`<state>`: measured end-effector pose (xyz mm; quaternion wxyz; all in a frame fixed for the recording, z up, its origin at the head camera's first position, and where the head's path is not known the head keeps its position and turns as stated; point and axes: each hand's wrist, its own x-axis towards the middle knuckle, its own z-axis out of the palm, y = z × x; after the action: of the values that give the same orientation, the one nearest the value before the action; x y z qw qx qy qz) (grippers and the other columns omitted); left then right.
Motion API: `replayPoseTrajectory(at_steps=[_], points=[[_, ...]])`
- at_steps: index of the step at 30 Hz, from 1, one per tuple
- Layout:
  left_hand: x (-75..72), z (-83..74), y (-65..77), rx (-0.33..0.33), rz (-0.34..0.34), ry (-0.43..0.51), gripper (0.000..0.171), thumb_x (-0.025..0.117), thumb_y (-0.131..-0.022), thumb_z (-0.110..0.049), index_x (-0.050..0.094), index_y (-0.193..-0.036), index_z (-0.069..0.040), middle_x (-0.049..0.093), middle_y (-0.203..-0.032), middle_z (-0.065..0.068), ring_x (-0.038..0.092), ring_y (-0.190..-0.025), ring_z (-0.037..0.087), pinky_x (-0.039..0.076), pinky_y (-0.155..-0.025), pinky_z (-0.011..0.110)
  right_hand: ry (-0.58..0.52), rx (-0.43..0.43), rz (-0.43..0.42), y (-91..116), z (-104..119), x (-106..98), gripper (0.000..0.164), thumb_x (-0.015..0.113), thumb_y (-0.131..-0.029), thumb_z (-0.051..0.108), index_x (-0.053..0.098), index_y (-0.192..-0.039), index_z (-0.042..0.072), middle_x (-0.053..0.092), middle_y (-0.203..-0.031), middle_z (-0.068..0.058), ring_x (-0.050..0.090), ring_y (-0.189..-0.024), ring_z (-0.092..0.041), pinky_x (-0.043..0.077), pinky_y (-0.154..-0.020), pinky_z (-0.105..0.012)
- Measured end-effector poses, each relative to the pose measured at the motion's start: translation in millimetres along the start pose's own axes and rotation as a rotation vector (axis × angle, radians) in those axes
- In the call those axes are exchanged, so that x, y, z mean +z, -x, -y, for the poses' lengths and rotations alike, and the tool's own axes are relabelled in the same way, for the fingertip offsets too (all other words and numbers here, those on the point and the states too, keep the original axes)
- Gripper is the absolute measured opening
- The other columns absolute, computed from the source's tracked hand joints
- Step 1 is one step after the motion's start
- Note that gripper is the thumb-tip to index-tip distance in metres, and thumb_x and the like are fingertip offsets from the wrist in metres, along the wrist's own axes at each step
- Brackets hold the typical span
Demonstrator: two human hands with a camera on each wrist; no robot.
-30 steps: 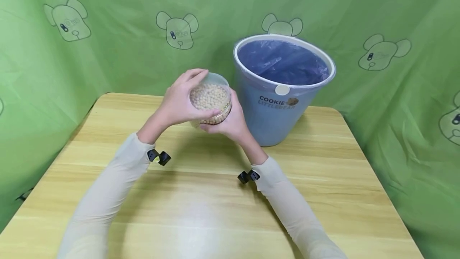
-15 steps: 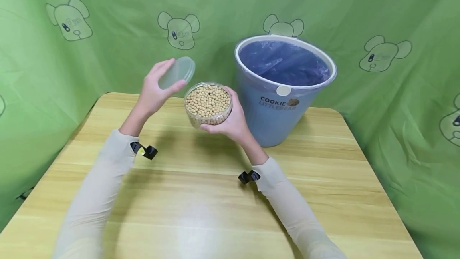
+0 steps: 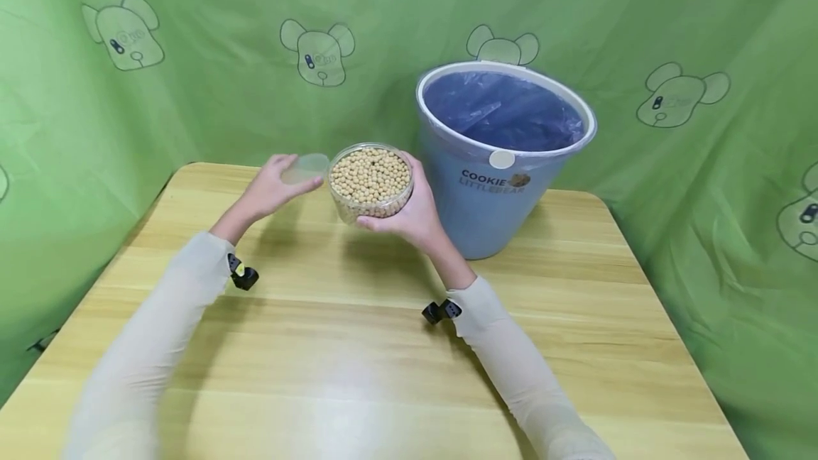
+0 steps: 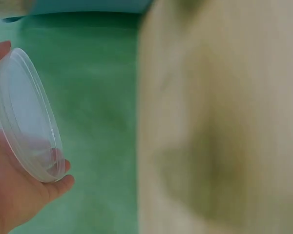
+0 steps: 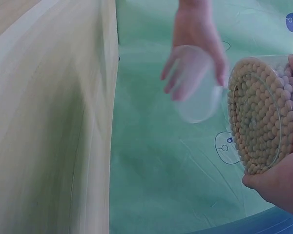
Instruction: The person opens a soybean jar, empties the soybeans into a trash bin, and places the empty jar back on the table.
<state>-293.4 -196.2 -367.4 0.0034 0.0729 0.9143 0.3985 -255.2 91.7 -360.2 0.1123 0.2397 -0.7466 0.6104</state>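
Observation:
My right hand (image 3: pixel 415 208) grips a round clear plastic jar (image 3: pixel 348 211) from its right side and holds it above the table. Soybeans (image 3: pixel 371 174), pale and round, fill the jar almost to its rim. In the right wrist view the jar (image 5: pixel 256 117) shows beans through its clear base. To the left of it my left hand (image 3: pixel 267 189) holds a translucent round lid (image 3: pixel 307 167) by the edge, between thumb and fingers. The left wrist view has this lid (image 4: pixel 29 112) tilted in the hand, with fingertips behind it.
Just right of the jar a blue trash bin (image 3: pixel 486 211) stands on the wooden table (image 3: pixel 358 360), lined with a clear plastic bag (image 3: pixel 505 108). Green curtains (image 3: pixel 224 91) printed with bear heads hang behind and at both sides.
My left hand has pulled the lid off the jar, carried it to the left, then lowered it towards the table. The right hand keeps the jar in nearly the same place.

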Motion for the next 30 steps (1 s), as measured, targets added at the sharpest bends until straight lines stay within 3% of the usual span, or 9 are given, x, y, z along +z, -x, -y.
replayPoseTrajectory(at_steps=[6, 10, 18, 22, 30], points=[[21.7, 20.5, -5.0, 0.037, 0.063, -0.215, 0.116, 0.070, -0.082, -0.071, 0.026, -0.158, 0.005, 0.022, -0.164, 0.030, 0.025, -0.151, 0.049, 0.025, -0.121, 0.068, -0.016, -0.026, -0.011, -1.9, 0.1, -3.9, 0.117, 0.100, -0.051, 0.006, 0.037, -0.151, 0.009, 0.051, -0.149, -0.010, 0.052, -0.136, -0.024, 0.042, -0.119, -0.036], [33.3, 27.3, -4.5, 0.075, 0.078, -0.290, 0.121, 0.079, -0.075, -0.068, 0.030, -0.156, 0.007, 0.025, -0.164, 0.030, 0.024, -0.152, 0.047, 0.026, -0.122, 0.065, -0.018, -0.039, -0.014, -1.7, 0.4, -5.2, 0.116, 0.100, -0.051, 0.010, 0.038, -0.150, 0.010, 0.051, -0.147, -0.009, 0.053, -0.135, -0.023, 0.042, -0.119, -0.037], [49.2, 33.4, -1.8, 0.143, 0.105, -0.323, 0.121, 0.089, -0.069, -0.058, 0.034, -0.153, 0.008, 0.030, -0.162, 0.030, 0.027, -0.151, 0.047, 0.025, -0.124, 0.061, 0.010, 0.000, -0.006, 0.7, -0.9, -4.3, 0.121, 0.101, -0.049, 0.007, 0.036, -0.151, 0.008, 0.050, -0.149, -0.012, 0.051, -0.136, -0.026, 0.040, -0.120, -0.038], [54.0, 37.4, -3.4, 0.139, 0.125, -0.318, 0.120, 0.088, -0.070, -0.058, 0.033, -0.153, 0.009, 0.030, -0.161, 0.031, 0.028, -0.150, 0.048, 0.027, -0.123, 0.062, 0.011, 0.015, 0.000, 1.4, 4.1, -2.8, 0.121, 0.099, -0.050, 0.001, 0.034, -0.152, 0.005, 0.048, -0.150, -0.016, 0.050, -0.138, -0.030, 0.039, -0.121, -0.040], [58.1, 44.7, -6.4, 0.089, 0.213, -0.305, 0.119, 0.084, -0.075, -0.059, 0.029, -0.154, 0.010, 0.027, -0.161, 0.033, 0.031, -0.147, 0.049, 0.032, -0.120, 0.064, 0.006, 0.026, 0.014, 10.4, 37.5, -3.0, 0.111, 0.094, -0.055, -0.003, 0.035, -0.149, -0.004, 0.048, -0.148, -0.023, 0.050, -0.137, -0.036, 0.040, -0.121, -0.043]])
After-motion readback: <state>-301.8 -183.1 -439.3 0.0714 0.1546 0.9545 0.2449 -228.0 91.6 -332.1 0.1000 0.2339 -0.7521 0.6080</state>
